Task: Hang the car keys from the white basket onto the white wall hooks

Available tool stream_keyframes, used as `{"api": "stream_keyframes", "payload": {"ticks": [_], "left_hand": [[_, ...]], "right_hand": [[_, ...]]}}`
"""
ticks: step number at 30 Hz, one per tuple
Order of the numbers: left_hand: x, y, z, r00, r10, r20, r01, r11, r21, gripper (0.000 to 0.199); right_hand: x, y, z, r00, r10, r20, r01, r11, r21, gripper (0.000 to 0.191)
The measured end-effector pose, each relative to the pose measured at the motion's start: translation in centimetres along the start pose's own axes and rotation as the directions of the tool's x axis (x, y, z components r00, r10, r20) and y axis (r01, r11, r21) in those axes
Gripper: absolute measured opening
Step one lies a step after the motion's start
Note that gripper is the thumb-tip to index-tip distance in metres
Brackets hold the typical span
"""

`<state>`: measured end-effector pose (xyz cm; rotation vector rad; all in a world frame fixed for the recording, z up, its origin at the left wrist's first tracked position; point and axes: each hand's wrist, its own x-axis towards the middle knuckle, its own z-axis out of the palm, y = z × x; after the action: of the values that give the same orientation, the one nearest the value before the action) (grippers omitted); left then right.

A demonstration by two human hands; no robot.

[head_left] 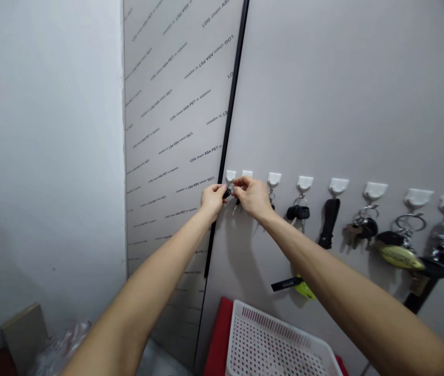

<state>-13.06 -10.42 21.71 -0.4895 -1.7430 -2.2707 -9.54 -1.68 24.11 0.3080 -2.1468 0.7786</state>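
Observation:
My left hand [212, 202] pinches a small black-headed key [227, 193] just under the leftmost white hook [230, 176]. Beside it, my right hand [256, 198] has its thumb and fingertips closed at the key's metal ring, which is mostly hidden by the fingers. Another white hook [247, 173] is partly covered by the right hand, and a key shaft hangs below that hand. Further right along the row, a pair of black-headed keys [298, 212] hangs from its hook, then a black strap [328, 222].
More bunches hang at the right, including keys on a ring [360, 230] and a yellow oval fob [399, 257]. A white perforated basket [280, 319] stands below on something red [219, 334]. A black strip [232, 99] runs down between the printed panel [175, 125] and the grey one.

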Motion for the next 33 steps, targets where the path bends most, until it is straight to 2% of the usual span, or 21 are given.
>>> {"api": "stream_keyframes", "payload": {"ticks": [2, 4, 7, 12, 19, 21, 23, 25, 27, 29, 31, 33], "left_hand": [[0.6, 0.2, 0.3, 0.997, -0.025, -0.071, 0.026, 1.0, 0.001, 0.009], [1.0, 0.2, 0.6, 0.99, -0.031, -0.138, 0.035, 0.999, 0.02, 0.009], [1.5, -0.3, 0.9, 0.979, -0.013, -0.201, 0.031, 0.996, 0.086, 0.01], [1.8, -1.6, 1.0, 0.97, 0.069, -0.232, -0.015, 0.974, 0.227, 0.008], [1.4, -2.8, 0.5, 0.972, 0.053, -0.23, 0.011, 0.963, 0.269, 0.013], [0.7, -3.3, 0.1, 0.981, 0.027, -0.19, 0.024, 0.965, 0.26, 0.013], [-0.3, -4.4, -0.5, 0.991, -0.02, -0.129, 0.053, 0.965, 0.255, 0.011], [-1.8, -5.9, -1.3, 0.995, -0.054, -0.08, 0.074, 0.96, 0.27, 0.01], [-3.6, -7.5, -1.7, 0.997, -0.053, -0.052, 0.066, 0.955, 0.289, 0.012], [-5.6, -8.5, -1.5, 0.999, -0.049, 0.004, 0.046, 0.962, 0.271, 0.019], [-7.6, -8.2, -0.5, 0.994, -0.028, 0.108, 0.006, 0.98, 0.2, 0.035], [-9.3, -6.5, 1.0, 0.97, 0.051, 0.239, -0.073, 0.994, 0.086, 0.055]], "right_hand": [[-0.5, 0.3, 0.2, 0.994, -0.11, -0.016, 0.107, 0.989, -0.106, 0.019], [-1.0, 0.7, 0.4, 0.976, -0.218, 0.017, 0.217, 0.957, -0.192, 0.021], [-1.7, 1.4, 0.7, 0.95, -0.298, 0.095, 0.313, 0.918, -0.243, 0.024], [-2.2, 1.9, 1.0, 0.94, -0.28, 0.195, 0.326, 0.907, -0.266, 0.025], [-3.6, 2.0, 1.0, 0.929, -0.286, 0.234, 0.327, 0.931, -0.161, 0.022], [-4.6, 2.1, 0.7, 0.93, -0.293, 0.222, 0.322, 0.941, -0.104, 0.022], [-6.1, 2.5, 0.2, 0.942, -0.272, 0.198, 0.286, 0.957, -0.05, 0.022], [-8.0, 3.4, -0.4, 0.964, -0.194, 0.181, 0.198, 0.98, -0.002, 0.02], [-10.1, 4.7, -1.0, 0.981, -0.059, 0.186, 0.051, 0.997, 0.051, 0.022], [-11.8, 6.0, -1.8, 0.975, 0.105, 0.195, -0.129, 0.985, 0.116, 0.031], [-12.9, 6.6, -3.0, 0.955, 0.231, 0.188, -0.269, 0.94, 0.209, 0.044], [-13.2, 6.3, -4.5, 0.955, 0.261, 0.138, -0.293, 0.899, 0.326, 0.057]]}}
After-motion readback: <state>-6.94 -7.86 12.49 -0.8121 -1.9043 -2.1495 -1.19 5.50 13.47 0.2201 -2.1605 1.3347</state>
